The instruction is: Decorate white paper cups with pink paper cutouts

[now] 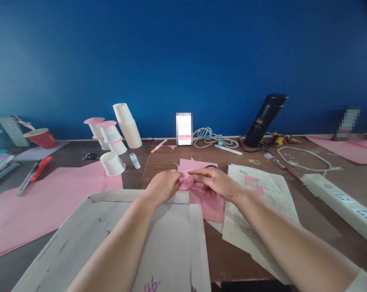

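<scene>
At mid-frame, a small curved pink paper piece [186, 184] at the fingers

The left hand [163, 185] has its fingers closed on the piece's left side. The right hand [219, 185] reaches its upper edge with fingers slightly parted; their grip cannot be told. Flat pink paper [212, 206] lies beneath, between a shallow white cardboard box [174, 239], lower left, and printed white sheets [238, 228] at right.

We log a white cardboard tray [171, 243], matt, scuffed with dark marks. Beyond it: smooth pink paper piece [186, 184], matt white paper cups [130, 133], softly shiny black flask [262, 123]. Left: matt pink sheets [50, 207], paper. Right: crinkled printed paper [241, 231], smooth white plastic power strip [341, 200]. Alongside: brown wood-look tabletop [221, 263], faint sheen.
</scene>
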`<state>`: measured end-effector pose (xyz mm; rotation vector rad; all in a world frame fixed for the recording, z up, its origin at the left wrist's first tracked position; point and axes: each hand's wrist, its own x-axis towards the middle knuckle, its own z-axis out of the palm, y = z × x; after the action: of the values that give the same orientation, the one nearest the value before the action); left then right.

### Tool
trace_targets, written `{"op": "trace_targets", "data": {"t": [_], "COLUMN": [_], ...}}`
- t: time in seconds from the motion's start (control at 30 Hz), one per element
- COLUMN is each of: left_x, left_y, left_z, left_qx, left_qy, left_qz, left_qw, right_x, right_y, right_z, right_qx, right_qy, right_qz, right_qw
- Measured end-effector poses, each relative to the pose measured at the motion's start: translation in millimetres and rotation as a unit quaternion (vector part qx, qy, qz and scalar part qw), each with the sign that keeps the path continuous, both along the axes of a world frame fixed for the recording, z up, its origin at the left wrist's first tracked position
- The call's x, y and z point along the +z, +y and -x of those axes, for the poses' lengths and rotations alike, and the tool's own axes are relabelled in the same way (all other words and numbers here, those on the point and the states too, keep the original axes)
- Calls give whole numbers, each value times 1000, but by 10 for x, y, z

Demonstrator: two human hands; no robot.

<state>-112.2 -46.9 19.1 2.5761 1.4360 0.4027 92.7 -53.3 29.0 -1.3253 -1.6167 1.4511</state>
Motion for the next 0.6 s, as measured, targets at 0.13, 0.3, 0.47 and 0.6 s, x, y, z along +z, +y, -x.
{"op": "trace_targets", "data": {"t": [0.13,0.3,0.47,0.6], "left_x": [23,14,-2,19], "left_y": [-19,-18,-5,-9], "left_z": [-8,1,19,14], "left_qx": [-3,-9,-8,-9], "left_qy": [-15,-17,-19,-13], "left_qz": [2,-3,-9,-9], "left_qw": [1000,1000,1000,1000], "right_x": [-74,-146,-198,-222], "right_y": [24,73,98,96], "right_z": [25,5,-5,20], "right_qx": [13,-6,-20,-24], "right_qy": [-26,-5,51,67], "right_qz": [-27,2,33,47], "right_qw": [999,1000,998,996]}}
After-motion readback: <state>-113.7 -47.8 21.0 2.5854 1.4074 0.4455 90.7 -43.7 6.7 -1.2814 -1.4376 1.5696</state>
